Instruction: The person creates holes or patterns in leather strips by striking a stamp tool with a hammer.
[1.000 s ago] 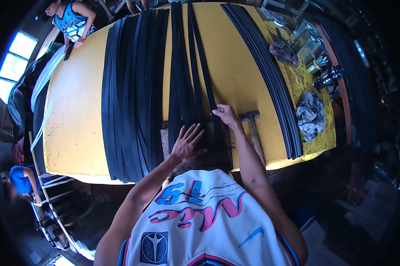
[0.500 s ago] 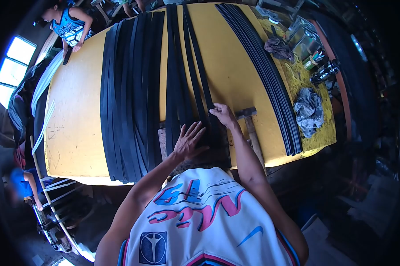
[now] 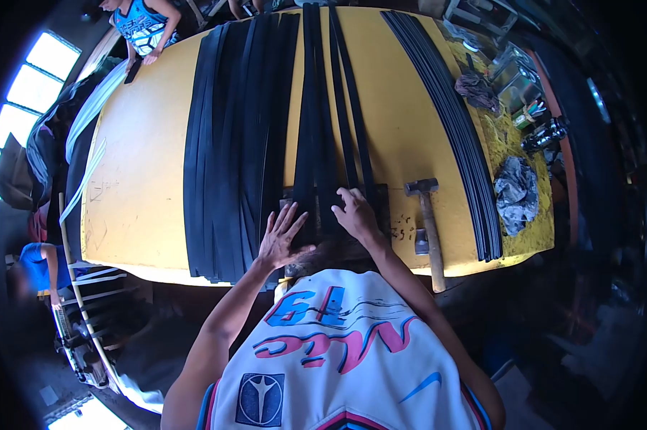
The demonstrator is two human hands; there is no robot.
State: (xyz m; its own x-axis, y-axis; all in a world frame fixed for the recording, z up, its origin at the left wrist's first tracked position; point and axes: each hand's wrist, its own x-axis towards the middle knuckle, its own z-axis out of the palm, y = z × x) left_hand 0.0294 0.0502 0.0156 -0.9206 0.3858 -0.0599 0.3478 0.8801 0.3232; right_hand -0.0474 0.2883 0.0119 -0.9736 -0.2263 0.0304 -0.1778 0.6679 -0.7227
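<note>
- Now the left hand (image 3: 284,240) lies palm down with its fingers spread wide and nothing gripped, at the left side of a dark block (image 3: 382,215), by the near ends of the loose black strips (image 3: 310,107).
- The right hand (image 3: 357,217) is over the same block, just beside the left but apart from it; its fingers are bent, thumb and forefinger slightly parted, and whether a strip is caught between them cannot be told.
- The loose black strips run from the far edge of the yellow bench (image 3: 391,107) down to the block, some close together on the left and two narrower lengths to the right.
- To the left of these, a broad group of black strips (image 3: 237,150) lies side by side across the bench, some overlapping.
- To the right of the block, a hammer (image 3: 431,236) lies with its head away from the person, and a small metal piece (image 3: 422,242) is just beside its handle.
- Farther right, a band of ribbed dark strips (image 3: 456,136) slants across the bench, with a crumpled grey cloth (image 3: 517,193) and a dark cloth (image 3: 476,93) beyond it.
- At the far left corner, a co-worker in a blue patterned jersey (image 3: 144,29) has hands at the bench edge near pale strips (image 3: 98,107).
</note>
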